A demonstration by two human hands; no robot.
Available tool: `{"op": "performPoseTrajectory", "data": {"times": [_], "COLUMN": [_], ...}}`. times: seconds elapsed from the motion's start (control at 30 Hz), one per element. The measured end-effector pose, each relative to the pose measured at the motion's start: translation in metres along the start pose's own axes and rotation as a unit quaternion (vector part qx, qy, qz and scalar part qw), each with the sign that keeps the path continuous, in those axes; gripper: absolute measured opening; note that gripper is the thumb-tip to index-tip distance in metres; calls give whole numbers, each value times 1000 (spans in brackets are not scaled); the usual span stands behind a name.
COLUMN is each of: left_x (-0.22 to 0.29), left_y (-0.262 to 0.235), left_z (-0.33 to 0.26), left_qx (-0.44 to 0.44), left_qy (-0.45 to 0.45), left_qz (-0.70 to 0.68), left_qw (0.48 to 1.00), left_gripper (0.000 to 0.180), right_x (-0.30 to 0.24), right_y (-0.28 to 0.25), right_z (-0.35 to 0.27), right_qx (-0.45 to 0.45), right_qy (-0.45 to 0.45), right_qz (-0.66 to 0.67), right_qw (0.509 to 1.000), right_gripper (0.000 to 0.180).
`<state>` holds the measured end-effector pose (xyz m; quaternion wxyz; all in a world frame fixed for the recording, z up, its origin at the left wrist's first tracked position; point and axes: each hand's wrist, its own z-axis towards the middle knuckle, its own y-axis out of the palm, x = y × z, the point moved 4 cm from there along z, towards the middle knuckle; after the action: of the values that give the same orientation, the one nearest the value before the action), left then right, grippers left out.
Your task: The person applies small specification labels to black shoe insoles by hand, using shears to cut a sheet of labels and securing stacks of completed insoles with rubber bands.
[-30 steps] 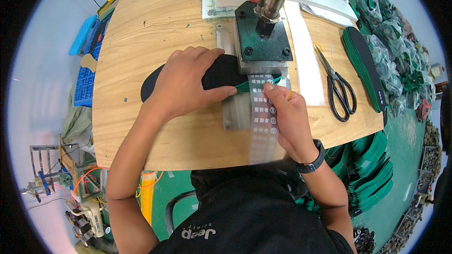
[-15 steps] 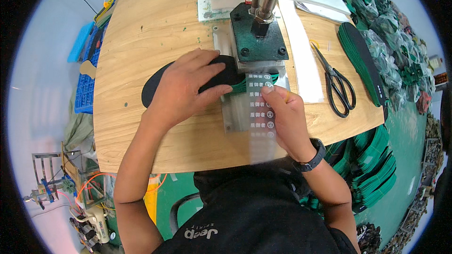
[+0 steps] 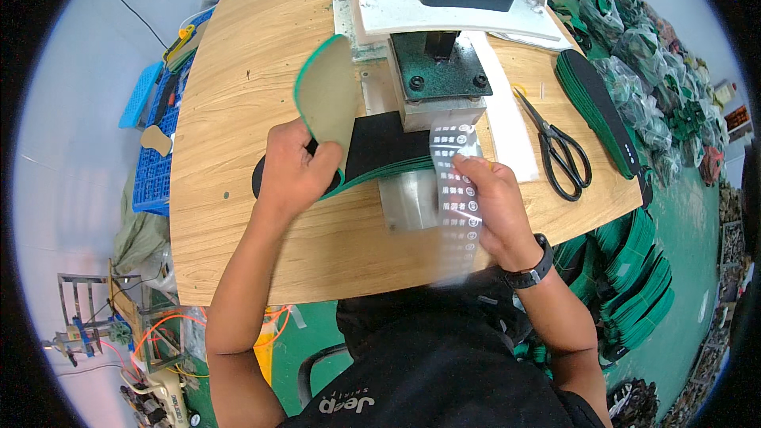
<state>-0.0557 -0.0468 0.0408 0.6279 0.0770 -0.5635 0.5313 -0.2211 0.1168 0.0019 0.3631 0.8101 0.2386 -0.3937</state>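
My left hand [image 3: 293, 170] is closed on the end of a shoe insole [image 3: 326, 95], bent upright so that its beige underside and green edge show. Beneath it lies a stack of black insoles with green edges [image 3: 388, 143], reaching to the press head [image 3: 441, 67]. Between the thumb and fingers of my right hand [image 3: 499, 210] is a clear strip of white-printed transfer labels [image 3: 456, 222]. The strip hangs over the metal plate [image 3: 408, 198], its upper end beside the press block. Whether that upper end touches the stack is hard to tell.
Black-handled scissors [image 3: 564, 154] and a white paper strip [image 3: 507, 111] lie right of the press. Another insole stack [image 3: 594, 107] rests at the table's right edge. A blue crate [image 3: 154, 166] stands left of the wooden table [image 3: 230, 254]. More insoles [image 3: 622, 285] are piled below right.
My left hand, earlier spread flat over the black stack, has closed on an insole and raised it upright. My right hand and the label strip have shifted slightly right and toward me.
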Motion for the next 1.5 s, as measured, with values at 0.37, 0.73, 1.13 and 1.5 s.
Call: {"op": "performPoseTrajectory", "data": {"times": [0.37,0.73,1.13,1.5], "left_x": [4,5,12,15], "left_y": [4,9,11,23], "left_z": [-2,-2,-3,0], "left_qx": [-29,-30,-78,-108], "left_qy": [43,89,12,101], "left_qz": [20,62,114,198], "left_qw": [998,994,990,969], "left_gripper": [6,14,33,58], "right_x": [6,5,6,9], "right_y": [-11,0,1,-7], "right_z": [-2,1,9,12], "right_qx": [54,-48,-40,-21], "right_qy": [-70,6,21,19], "right_qz": [96,-45,-67,-17], "right_qw": [991,998,997,999], "right_gripper": [19,17,20,29]}}
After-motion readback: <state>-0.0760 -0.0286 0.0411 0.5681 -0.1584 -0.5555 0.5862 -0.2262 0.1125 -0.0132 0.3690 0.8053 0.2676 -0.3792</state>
